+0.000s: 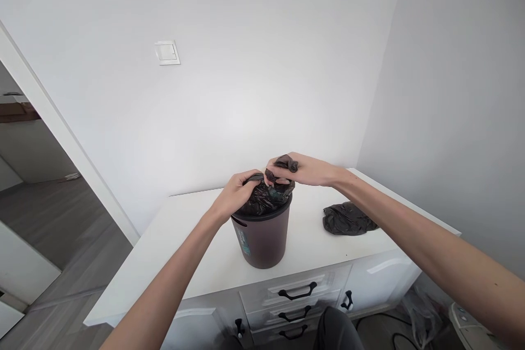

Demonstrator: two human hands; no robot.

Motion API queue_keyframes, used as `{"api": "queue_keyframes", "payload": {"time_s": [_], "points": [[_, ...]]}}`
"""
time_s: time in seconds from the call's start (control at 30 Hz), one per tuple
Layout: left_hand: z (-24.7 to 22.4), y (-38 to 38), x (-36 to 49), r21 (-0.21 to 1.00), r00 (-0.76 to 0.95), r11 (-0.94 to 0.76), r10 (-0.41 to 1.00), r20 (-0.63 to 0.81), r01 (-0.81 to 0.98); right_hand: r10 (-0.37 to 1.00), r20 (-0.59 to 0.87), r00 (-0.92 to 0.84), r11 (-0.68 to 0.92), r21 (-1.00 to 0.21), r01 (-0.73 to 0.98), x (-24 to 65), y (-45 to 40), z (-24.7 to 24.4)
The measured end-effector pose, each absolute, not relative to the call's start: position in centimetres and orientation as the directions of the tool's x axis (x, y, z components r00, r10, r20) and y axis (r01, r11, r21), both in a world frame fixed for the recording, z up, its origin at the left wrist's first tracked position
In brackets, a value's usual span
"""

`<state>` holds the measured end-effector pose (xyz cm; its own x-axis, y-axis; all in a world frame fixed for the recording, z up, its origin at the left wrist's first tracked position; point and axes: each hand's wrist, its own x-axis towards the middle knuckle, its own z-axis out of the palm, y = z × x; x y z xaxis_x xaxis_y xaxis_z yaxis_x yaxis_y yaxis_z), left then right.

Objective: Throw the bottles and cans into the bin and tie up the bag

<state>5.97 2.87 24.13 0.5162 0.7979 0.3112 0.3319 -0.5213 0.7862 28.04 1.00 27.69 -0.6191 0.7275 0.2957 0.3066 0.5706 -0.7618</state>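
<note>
A brown-purple trash can [264, 240] with a black rim stands upright on the white cabinet top [205, 251]. A black garbage bag [262, 199] fills its mouth and rises above the rim. On the bag's left edge, my left hand [240, 191] is closed, pinching the plastic. Bunched plastic pokes out between the fingers of my right hand [301, 169], which grips the bag's top on the right. Another crumpled black bag [346, 219] lies on the cabinet, partly behind my right forearm.
Drawers with black handles [297, 291] face me below the cabinet top. A wall with a light switch [167, 53] rises behind. To the left is a doorway [36, 186]. Clear plastic [420, 314] and a cable [385, 317] lie on the floor at right.
</note>
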Motion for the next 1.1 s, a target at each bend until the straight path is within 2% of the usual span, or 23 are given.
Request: {"api": "queue_keyframes", "payload": {"time_s": [0.1, 0.2, 0.33, 0.4, 0.47, 0.53, 0.63, 0.77, 0.87, 0.97, 1.1], "points": [[23.9, 3.0, 5.7, 0.829, 0.469, -0.458, 0.837, 0.282, 0.32, 0.673, 0.37, -0.64, 0.661, -0.69, 0.296, 28.9, 1.7, 26.6], [23.7, 2.8, 5.7, 0.813, 0.417, -0.453, 0.861, 0.292, 0.366, 0.687, 0.533, -0.494, 0.721, -0.588, 0.368, 29.0, 2.9, 25.0], [23.7, 1.1, 6.3, 0.659, 0.438, -0.584, 0.806, 0.399, 0.474, 0.635, 0.719, -0.283, 0.721, -0.42, 0.551, 27.7, 3.7, 23.1], [23.7, 0.2, 6.6, 0.553, 0.492, -0.663, 0.747, 0.447, 0.504, 0.583, 0.788, -0.197, 0.713, -0.38, 0.589, 26.5, 3.6, 22.4], [23.7, -0.3, 6.5, 0.523, 0.522, -0.683, 0.729, 0.443, 0.51, 0.519, 0.844, -0.134, 0.728, -0.354, 0.587, 25.2, 3.5, 21.8], [23.7, -0.3, 6.1, 0.611, 0.469, -0.618, 0.782, 0.411, 0.494, 0.451, 0.886, -0.106, 0.752, -0.313, 0.58, 24.0, 3.4, 21.2], [23.9, 0.2, 5.4, 0.805, 0.287, -0.437, 0.895, 0.343, 0.402, 0.345, 0.93, -0.13, 0.758, -0.194, 0.623, 22.7, 3.6, 20.5], [24.1, 0.7, 5.1, 0.915, 0.199, -0.307, 0.945, 0.26, 0.263, 0.261, 0.951, -0.165, 0.7, -0.069, 0.711, 22.2, 3.7, 20.2], [23.7, 1.3, 5.0, 0.936, 0.162, -0.285, 0.953, 0.255, 0.204, 0.285, 0.937, -0.203, 0.668, -0.042, 0.743, 22.3, 3.3, 20.2], [22.9, 2.6, 4.6, 0.91, 0.114, -0.321, 0.947, 0.301, 0.261, 0.339, 0.909, -0.242, 0.67, -0.053, 0.74, 22.4, 2.8, 19.9], [21.5, 5.6, 3.2, 0.778, 0.062, -0.419, 0.894, 0.444, 0.468, 0.459, 0.855, -0.239, 0.732, -0.211, 0.648, 23.0, 1.4, 19.4]]}}
